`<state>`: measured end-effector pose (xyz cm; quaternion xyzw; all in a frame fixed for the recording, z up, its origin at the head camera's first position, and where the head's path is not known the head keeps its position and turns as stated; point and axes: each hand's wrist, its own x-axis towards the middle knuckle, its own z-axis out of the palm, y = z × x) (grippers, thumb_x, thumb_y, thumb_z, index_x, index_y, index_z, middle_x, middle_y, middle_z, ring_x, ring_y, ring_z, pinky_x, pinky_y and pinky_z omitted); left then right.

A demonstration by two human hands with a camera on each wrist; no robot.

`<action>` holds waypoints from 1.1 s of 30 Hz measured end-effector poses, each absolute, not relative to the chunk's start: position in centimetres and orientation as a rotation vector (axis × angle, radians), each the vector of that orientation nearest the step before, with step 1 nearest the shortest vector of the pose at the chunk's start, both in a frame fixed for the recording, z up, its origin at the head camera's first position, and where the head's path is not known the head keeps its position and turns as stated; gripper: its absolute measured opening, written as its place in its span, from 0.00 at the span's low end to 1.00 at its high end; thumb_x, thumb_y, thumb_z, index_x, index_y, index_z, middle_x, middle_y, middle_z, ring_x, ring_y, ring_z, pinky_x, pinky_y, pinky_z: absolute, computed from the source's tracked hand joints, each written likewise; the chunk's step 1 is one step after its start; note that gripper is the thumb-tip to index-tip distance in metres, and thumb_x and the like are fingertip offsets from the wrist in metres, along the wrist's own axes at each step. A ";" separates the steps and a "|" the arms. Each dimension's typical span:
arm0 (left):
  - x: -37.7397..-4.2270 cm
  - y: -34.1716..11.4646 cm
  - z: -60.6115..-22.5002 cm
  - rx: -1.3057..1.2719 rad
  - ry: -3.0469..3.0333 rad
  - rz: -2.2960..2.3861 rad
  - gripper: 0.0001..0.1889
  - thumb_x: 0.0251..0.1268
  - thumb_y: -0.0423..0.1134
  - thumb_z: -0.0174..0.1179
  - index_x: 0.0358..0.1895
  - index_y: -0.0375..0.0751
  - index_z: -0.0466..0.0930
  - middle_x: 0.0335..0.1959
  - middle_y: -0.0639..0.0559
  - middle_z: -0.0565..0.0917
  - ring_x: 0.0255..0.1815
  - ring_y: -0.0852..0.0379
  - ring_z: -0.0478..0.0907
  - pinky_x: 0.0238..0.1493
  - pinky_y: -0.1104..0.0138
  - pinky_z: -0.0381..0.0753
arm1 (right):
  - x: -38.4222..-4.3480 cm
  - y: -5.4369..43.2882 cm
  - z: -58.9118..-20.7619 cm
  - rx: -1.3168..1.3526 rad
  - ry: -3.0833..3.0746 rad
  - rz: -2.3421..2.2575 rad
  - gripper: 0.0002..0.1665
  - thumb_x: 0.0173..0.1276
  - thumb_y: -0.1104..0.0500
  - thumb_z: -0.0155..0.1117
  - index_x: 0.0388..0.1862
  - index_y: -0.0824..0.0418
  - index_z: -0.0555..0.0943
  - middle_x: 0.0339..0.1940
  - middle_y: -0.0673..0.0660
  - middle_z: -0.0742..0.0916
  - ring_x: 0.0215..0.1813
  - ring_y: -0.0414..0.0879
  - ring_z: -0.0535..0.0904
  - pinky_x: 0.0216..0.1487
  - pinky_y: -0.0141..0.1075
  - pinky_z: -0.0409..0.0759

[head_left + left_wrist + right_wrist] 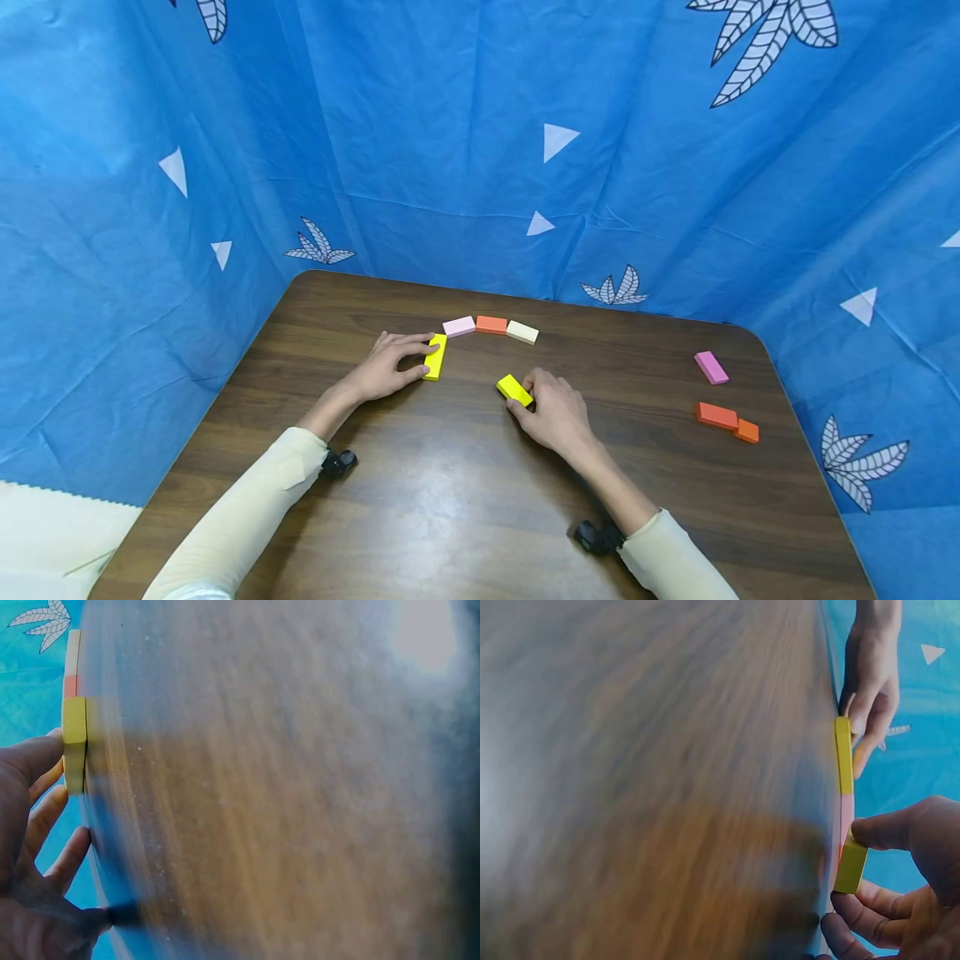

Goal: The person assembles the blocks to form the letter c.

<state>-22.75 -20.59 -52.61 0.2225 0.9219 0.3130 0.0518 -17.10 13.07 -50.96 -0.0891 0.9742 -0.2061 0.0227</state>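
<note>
On the brown table, my left hand (384, 368) pinches a long yellow block (435, 358) between thumb and fingers. This block stands at an angle to the left end of a curved row, its far end close to a pale pink block (459, 327). Beside the pink one come a red-orange block (491, 325) and a cream block (522, 332). My right hand (557, 412) grips a second yellow block (513, 389) between thumb and fingertips, on the near side of the row. In the right wrist view that yellow block (851, 866) is tilted and overlaps the row behind.
Toward the table's right edge lie a bright pink block (711, 367), a red-orange block (717, 416) and a small orange block (747, 431) touching it. A blue patterned curtain (450, 167) hangs behind the table and along its sides.
</note>
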 end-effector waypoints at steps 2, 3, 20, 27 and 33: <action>-22.8 -20.6 -52.6 0.673 2.802 0.954 0.24 0.79 0.44 0.65 0.75 0.50 0.80 0.84 0.48 0.71 0.85 0.35 0.64 0.86 0.28 0.36 | -17.1 12.6 -50.9 -0.283 3.014 -0.636 0.23 0.68 0.41 0.78 0.49 0.55 0.81 0.32 0.50 0.80 0.37 0.47 0.73 0.38 0.41 0.69; -22.8 -20.6 -52.6 0.673 2.804 0.952 0.24 0.80 0.44 0.65 0.75 0.50 0.80 0.84 0.48 0.71 0.85 0.35 0.64 0.86 0.28 0.36 | -17.0 12.3 -50.9 -0.288 3.013 -0.635 0.24 0.68 0.41 0.78 0.49 0.55 0.81 0.32 0.49 0.81 0.37 0.47 0.73 0.39 0.41 0.69; -22.9 -20.9 -53.0 0.695 2.816 0.960 0.24 0.79 0.44 0.65 0.75 0.51 0.80 0.84 0.48 0.72 0.84 0.35 0.65 0.86 0.27 0.37 | -16.9 8.3 -51.1 -0.374 2.985 -0.609 0.24 0.70 0.40 0.76 0.50 0.54 0.81 0.35 0.48 0.82 0.44 0.50 0.78 0.62 0.67 0.81; -22.9 -20.9 -52.9 0.684 2.814 0.967 0.24 0.79 0.44 0.66 0.74 0.51 0.81 0.83 0.48 0.72 0.83 0.35 0.66 0.86 0.27 0.38 | -16.9 6.7 -51.0 -0.399 2.954 -0.620 0.24 0.70 0.39 0.76 0.51 0.53 0.81 0.35 0.48 0.83 0.50 0.54 0.82 0.70 0.76 0.74; -22.9 -20.9 -52.8 0.686 2.806 0.973 0.23 0.79 0.44 0.65 0.74 0.51 0.81 0.83 0.49 0.72 0.82 0.36 0.66 0.86 0.27 0.37 | -17.0 5.6 -50.9 -0.420 2.950 -0.623 0.24 0.71 0.39 0.75 0.52 0.53 0.81 0.39 0.49 0.84 0.48 0.53 0.81 0.69 0.75 0.76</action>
